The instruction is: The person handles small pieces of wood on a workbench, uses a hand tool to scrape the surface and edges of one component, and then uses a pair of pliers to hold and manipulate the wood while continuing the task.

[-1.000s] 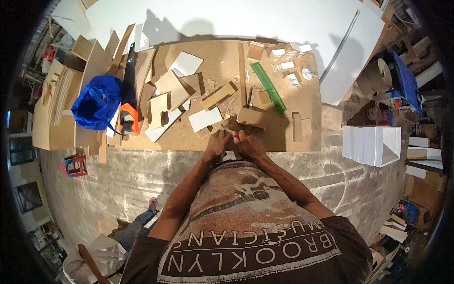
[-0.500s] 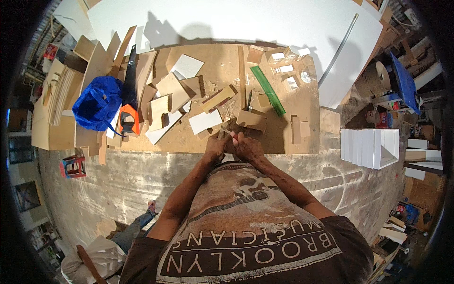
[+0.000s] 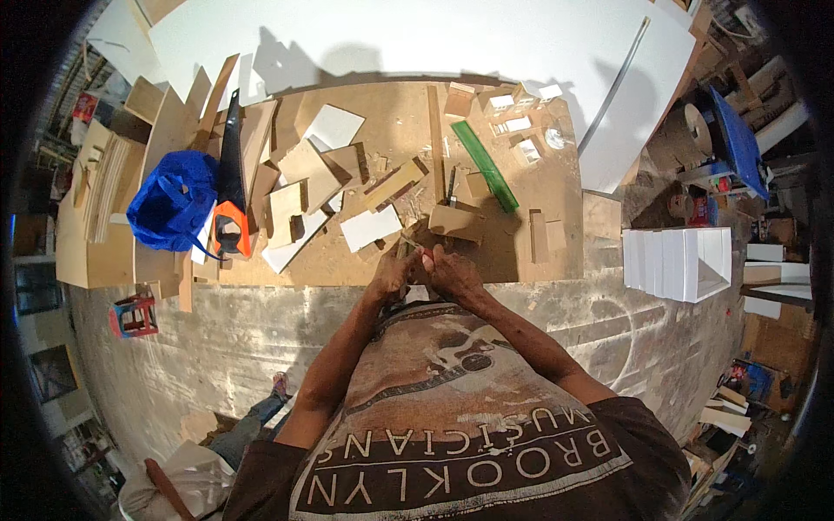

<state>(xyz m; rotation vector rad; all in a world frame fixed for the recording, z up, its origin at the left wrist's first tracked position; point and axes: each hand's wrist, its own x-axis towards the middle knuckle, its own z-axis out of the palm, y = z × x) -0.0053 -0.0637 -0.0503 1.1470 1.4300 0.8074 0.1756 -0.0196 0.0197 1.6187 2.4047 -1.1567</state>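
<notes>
My left hand (image 3: 391, 273) and my right hand (image 3: 453, 273) are pressed close together at the near edge of the brown work board (image 3: 408, 265). Between their fingers sits a small piece of wood (image 3: 408, 250). A small red-tipped thing (image 3: 426, 253) shows at my right fingers; what it is cannot be made out. Just beyond my hands lies a flat brown cardboard-coloured block (image 3: 456, 222). A white rectangular offcut (image 3: 369, 228) lies just left of it.
Several wood and white board offcuts (image 3: 304, 174) cover the board. A handsaw with an orange handle (image 3: 230, 195) lies beside a blue bag (image 3: 174, 201). A green ruler (image 3: 486, 165) lies at the back right. A large white sheet (image 3: 417, 39) spans the far side, white boxes (image 3: 678, 265) stand right.
My hands stay together on the small piece, shifting only slightly left; the view has moved a little with my head.
</notes>
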